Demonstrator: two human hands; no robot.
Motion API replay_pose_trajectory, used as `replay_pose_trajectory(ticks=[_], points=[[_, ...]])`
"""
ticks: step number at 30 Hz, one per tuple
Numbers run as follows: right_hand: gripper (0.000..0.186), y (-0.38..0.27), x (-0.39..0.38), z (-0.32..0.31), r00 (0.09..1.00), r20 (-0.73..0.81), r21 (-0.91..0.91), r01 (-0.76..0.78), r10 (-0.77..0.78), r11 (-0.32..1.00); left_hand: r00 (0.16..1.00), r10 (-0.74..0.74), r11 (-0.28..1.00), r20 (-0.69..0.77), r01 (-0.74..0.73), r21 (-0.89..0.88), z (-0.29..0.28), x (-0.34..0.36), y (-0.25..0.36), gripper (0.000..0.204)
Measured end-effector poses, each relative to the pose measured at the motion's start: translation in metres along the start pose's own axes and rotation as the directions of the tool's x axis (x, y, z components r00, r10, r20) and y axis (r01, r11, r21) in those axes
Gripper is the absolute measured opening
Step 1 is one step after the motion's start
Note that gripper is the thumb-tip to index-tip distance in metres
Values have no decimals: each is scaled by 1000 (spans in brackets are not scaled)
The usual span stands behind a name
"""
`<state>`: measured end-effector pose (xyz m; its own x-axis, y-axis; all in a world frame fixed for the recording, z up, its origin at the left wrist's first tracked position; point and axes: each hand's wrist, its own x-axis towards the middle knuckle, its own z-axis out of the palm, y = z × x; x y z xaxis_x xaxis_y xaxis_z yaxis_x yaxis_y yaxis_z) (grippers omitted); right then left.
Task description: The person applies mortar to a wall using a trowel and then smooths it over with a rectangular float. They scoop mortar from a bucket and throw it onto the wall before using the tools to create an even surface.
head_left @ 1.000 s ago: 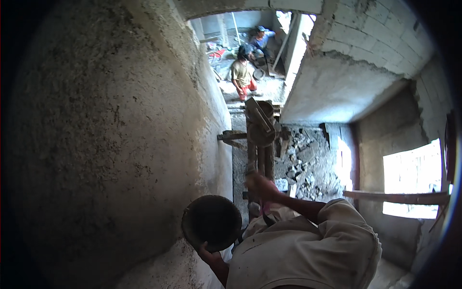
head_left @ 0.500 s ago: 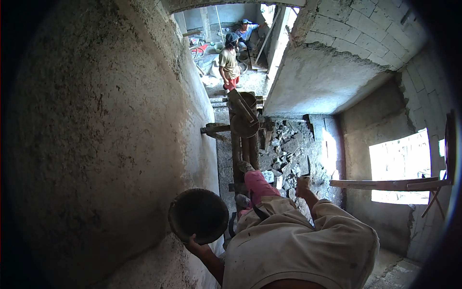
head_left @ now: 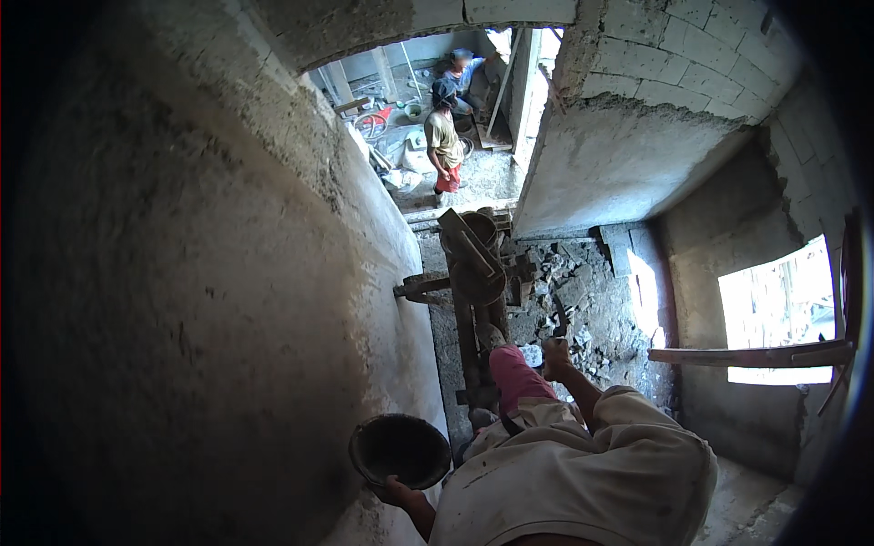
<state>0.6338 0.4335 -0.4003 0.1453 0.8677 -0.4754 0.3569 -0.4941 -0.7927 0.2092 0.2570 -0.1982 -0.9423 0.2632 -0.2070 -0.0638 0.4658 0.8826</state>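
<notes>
- Against the half-second-earlier view, our picture has tipped: the doorway with the two other people sits a little further toward 12 o'clock centre, the bright window opening (head_left: 774, 314) has dropped toward 3 o'clock, and our shallow, round, dark metal pan (head_left: 401, 449) has slid from 8 o'clock toward 7 o'clock.
- Our right hand (head_left: 553, 353) has moved too: earlier it hung just beside the pink knee, and now it is raised a little above it, closer to the rubble.
- Our left hand (head_left: 393, 491) is at 7 o'clock, fingers curled under the near rim of the pan and gripping it; the pan is held out just beside the rough grey plastered wall (head_left: 182, 300), its dark hollow facing up at us.
- Our right hand is closed into a fist around a thin dark handle (head_left: 559, 320) that points away toward 12 o'clock; we cannot tell what kind of tool it belongs to.
- Our knee in pink cloth (head_left: 514, 378) sits between the two hands, just left of the right fist.
- Beyond the knee a rusty brown wooden scaffold frame (head_left: 478, 273) runs up toward the doorway, touching the foot of the wall.
- Grey stone rubble (head_left: 583, 300) lies on the floor at about 1 o'clock from the right hand.
- A person in a tan shirt (head_left: 444, 146) stands well apart in the sunlit yard at 12 o'clock.
</notes>
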Motion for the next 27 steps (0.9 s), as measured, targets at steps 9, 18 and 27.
replay_pose_trajectory(ticks=[9,18,27], points=[[36,-9,96,-100,902,-228,135,-344,367,929,998,54,998,44,-56,39,124,8,59,67],[42,-152,139,-102,852,-132,682,-293,507,670,953,-88,996,290,84,27,174,41,73,56],[31,37,102,-84,933,-338,-60,112,-126,992,756,-451,887,474,440,142,256,38,123,50]])
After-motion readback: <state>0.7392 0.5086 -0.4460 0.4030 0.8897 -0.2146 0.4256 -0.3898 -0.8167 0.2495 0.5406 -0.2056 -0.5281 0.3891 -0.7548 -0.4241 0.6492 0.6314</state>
